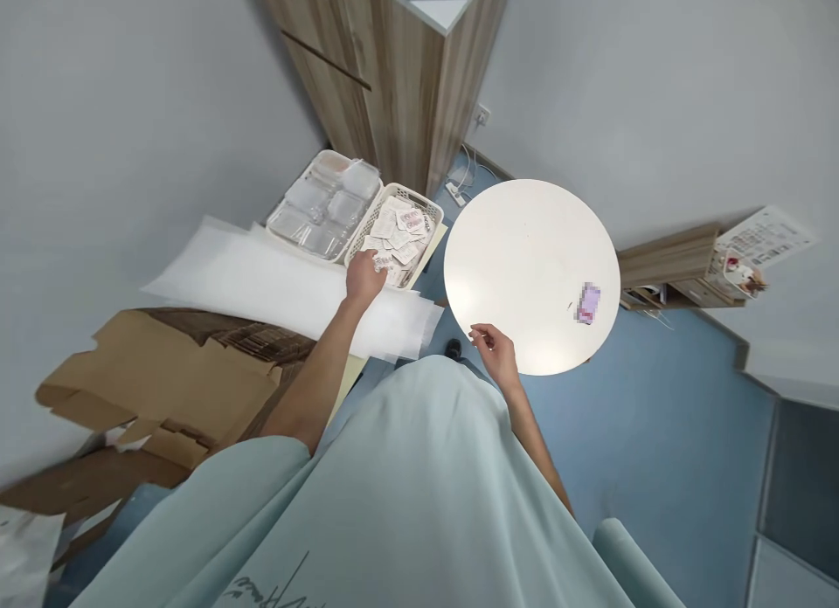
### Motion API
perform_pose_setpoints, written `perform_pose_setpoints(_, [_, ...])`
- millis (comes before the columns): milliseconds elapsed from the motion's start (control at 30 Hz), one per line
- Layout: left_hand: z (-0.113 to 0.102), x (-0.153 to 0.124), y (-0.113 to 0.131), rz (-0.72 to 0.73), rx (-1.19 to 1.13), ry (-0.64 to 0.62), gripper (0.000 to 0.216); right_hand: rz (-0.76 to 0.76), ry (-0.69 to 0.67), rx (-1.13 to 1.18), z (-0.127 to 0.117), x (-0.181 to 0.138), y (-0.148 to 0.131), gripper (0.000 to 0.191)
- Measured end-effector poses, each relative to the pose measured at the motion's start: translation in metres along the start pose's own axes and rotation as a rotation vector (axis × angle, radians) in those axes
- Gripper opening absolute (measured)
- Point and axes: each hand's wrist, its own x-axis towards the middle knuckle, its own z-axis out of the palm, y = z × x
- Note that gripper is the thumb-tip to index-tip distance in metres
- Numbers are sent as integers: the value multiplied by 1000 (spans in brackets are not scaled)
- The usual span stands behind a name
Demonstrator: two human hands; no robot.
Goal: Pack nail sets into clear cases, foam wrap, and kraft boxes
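The left hand (365,280) reaches to the near edge of a small white basket (429,208), its fingers closed on a small packet (382,263), clear and crinkled with reddish print. The packet is at the near left side of the basket, over a loose heap of printed packets (398,232) lying inside. Just beside that basket, to its left, a larger white tray (272,228) carries several clear packs (321,204). White translucent sheets (288,280) spread in front of both, with flattened brown cardboard (163,372) nearer the person. The right hand (498,356) is half open at the near left edge of the round white bench (517,250) — fingers loosely curled, and whether they touch it I cannot tell. Toward the right of the bench lies a purple item (588,303), too pixelated to make out. A wood-grained cabinet (399,93) stands behind the basket and tray.
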Motion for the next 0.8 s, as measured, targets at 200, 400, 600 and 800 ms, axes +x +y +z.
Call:
perform_pose_setpoints(200, [15, 36, -11, 64, 305, -200, 58, 84, 139, 69, 13, -31, -6, 45])
perform_pose_setpoints(400, [15, 39, -14, 105, 461, -230, 55, 128, 221, 130, 17, -40, -7, 51])
perform_pose_setpoints(600, [14, 42, -21, 118, 443, -227, 48, 111, 201, 110, 12, -28, -7, 51])
perform_pose_setpoints(800, [8, 38, -16, 50, 307, -163, 28, 38, 128, 107, 1, -8, -1, 47])
